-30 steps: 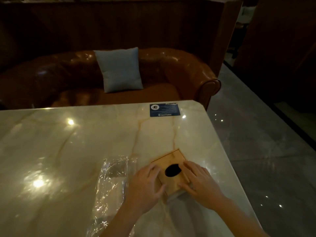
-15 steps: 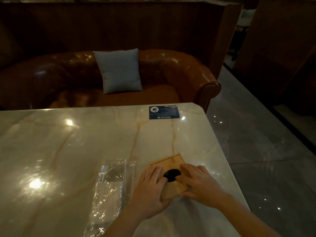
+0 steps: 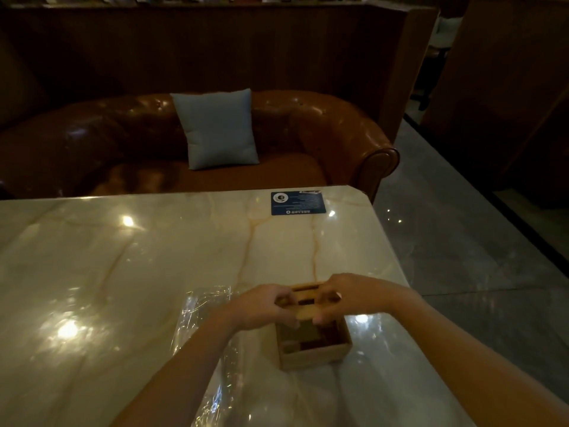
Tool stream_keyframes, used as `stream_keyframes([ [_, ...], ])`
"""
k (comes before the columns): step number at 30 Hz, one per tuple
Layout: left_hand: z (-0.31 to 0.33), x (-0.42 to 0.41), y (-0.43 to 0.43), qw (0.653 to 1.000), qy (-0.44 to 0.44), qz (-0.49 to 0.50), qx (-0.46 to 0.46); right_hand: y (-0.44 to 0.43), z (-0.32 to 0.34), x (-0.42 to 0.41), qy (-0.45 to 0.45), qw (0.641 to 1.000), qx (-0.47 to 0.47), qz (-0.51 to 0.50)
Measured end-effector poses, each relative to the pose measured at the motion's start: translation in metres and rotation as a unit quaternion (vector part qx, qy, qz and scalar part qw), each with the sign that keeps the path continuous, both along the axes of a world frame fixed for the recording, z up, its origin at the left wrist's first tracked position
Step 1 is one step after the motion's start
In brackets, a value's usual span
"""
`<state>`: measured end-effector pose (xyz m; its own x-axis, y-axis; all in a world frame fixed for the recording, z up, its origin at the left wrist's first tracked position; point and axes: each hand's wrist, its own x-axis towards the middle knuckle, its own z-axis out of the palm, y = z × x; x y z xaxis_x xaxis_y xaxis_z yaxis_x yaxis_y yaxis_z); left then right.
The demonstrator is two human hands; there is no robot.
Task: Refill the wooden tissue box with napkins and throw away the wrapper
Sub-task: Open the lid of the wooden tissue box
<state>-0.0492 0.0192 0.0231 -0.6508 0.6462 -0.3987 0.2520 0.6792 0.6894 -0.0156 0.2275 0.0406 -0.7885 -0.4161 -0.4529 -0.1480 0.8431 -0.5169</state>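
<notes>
A square wooden tissue box (image 3: 314,355) stands on the marble table (image 3: 154,257), its dark inside showing. Its wooden lid (image 3: 308,309) is lifted off and tilted above the box's far side. My left hand (image 3: 261,306) grips the lid's left edge and my right hand (image 3: 351,295) grips its right edge. A clear plastic wrapper (image 3: 206,328) lies flat on the table just left of the box, partly under my left forearm. I cannot tell whether napkins are inside the box.
A blue card (image 3: 298,203) lies near the table's far edge. Behind the table is a brown leather sofa (image 3: 323,131) with a grey cushion (image 3: 217,129). The table's right edge drops to a glossy grey floor (image 3: 462,241).
Both hands went from resting on top of the closed box to gripping the lid's edges. The lid has come up off the box, exposing its inside.
</notes>
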Motion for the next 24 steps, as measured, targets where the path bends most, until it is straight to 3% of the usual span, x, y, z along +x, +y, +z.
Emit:
stream_keyframes([
  [3, 0.010, -0.008, -0.001, 0.997, -0.068, -0.003, 0.033, -0.001, 0.011, -0.013, -0.049, 0.999, 0.001, -0.015],
  [6, 0.008, -0.008, -0.012, 0.998, -0.052, -0.007, 0.040, 0.003, 0.013, -0.016, -0.070, 0.998, 0.008, 0.009],
  [10, -0.007, 0.006, -0.040, 0.995, -0.028, 0.026, 0.088, 0.024, 0.005, -0.002, -0.091, 0.994, -0.065, -0.018],
  [14, -0.034, 0.018, -0.040, 0.982, 0.134, 0.108, 0.083, 0.032, -0.018, 0.010, 0.020, 0.994, -0.071, -0.081],
  [18, -0.045, 0.021, -0.023, 0.963, 0.187, 0.164, 0.104, 0.024, -0.041, 0.014, 0.140, 0.977, -0.053, -0.150],
  [24, -0.046, 0.014, -0.012, 0.952, 0.211, 0.195, 0.102, 0.020, -0.045, 0.013, 0.168, 0.956, -0.107, -0.217],
])
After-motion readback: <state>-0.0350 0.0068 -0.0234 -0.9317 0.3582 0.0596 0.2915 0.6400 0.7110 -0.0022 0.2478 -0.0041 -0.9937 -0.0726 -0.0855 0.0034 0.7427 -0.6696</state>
